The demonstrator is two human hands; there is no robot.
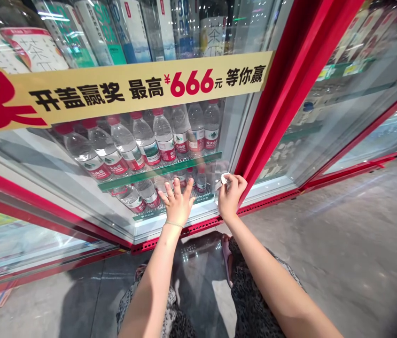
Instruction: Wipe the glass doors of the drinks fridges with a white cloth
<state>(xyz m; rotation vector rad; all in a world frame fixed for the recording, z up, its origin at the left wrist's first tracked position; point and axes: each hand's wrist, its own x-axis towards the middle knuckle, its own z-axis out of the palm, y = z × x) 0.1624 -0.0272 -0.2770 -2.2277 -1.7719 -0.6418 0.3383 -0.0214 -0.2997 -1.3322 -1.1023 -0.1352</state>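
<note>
A glass cooler door with a red frame [272,105] stands in front of me, and a yellow banner [149,87] with Chinese text and 666 crosses its glass. My left hand [177,204] lies with spread fingers at the lower glass, holding nothing. To its right, my right hand [230,192] pinches a small crumpled white piece [223,179] near the door's right edge. Behind the glass, red-capped water bottles [166,136] line a green-edged shelf [163,172], with smaller bottles [201,180] below it.
Tea and soda bottles [128,28] fill the upper shelf. Another cooler [353,70] with cartons stands at the right, and a chest with a red rim [18,199] at the left. My feet are on the grey tiled floor [328,234] close to the door.
</note>
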